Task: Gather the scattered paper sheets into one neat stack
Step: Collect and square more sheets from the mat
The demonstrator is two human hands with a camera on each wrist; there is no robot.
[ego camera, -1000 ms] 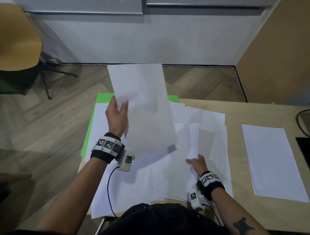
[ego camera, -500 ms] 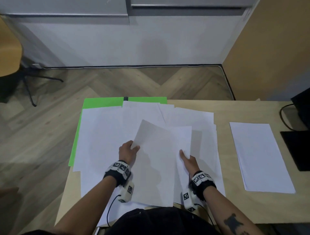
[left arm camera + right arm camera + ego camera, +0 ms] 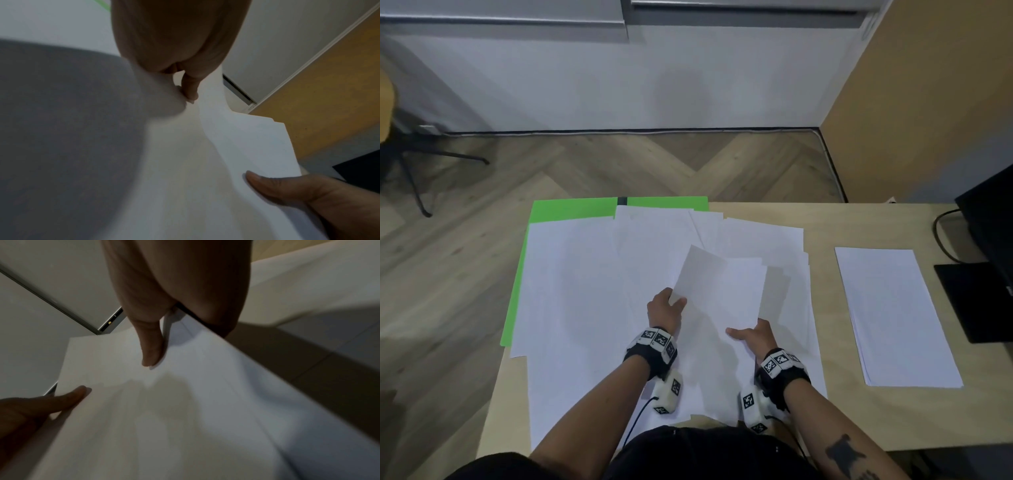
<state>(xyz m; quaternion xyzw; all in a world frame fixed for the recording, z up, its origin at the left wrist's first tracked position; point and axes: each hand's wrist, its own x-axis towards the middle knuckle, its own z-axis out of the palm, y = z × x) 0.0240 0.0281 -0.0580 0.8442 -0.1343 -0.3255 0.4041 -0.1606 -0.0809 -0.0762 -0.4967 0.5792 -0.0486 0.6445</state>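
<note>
Many white paper sheets [image 3: 585, 291] lie scattered and overlapping across the left half of the wooden table [image 3: 859, 219]. Both hands hold a small bundle of sheets [image 3: 719, 287] just above this spread, its far end raised. My left hand [image 3: 666, 308] pinches the bundle's left edge; the left wrist view shows the thumb [image 3: 190, 89] on the curved paper [image 3: 236, 138]. My right hand [image 3: 751, 337] grips the near right corner, thumb [image 3: 152, 350] on top of the paper [image 3: 185, 402] and fingers hidden beneath.
A neat white stack [image 3: 893, 315] lies apart on the right of the table. A green sheet [image 3: 571, 210] shows under the spread at the far left. A black monitor base [image 3: 976, 301] and cable [image 3: 941, 233] sit at the right edge. A chair's legs [image 3: 410, 164] stand on the floor at the left.
My left hand brought its raised sheet down and toward me onto the sheet at my right hand. Now both hands hold the sheets together, with the right thumb on top.
</note>
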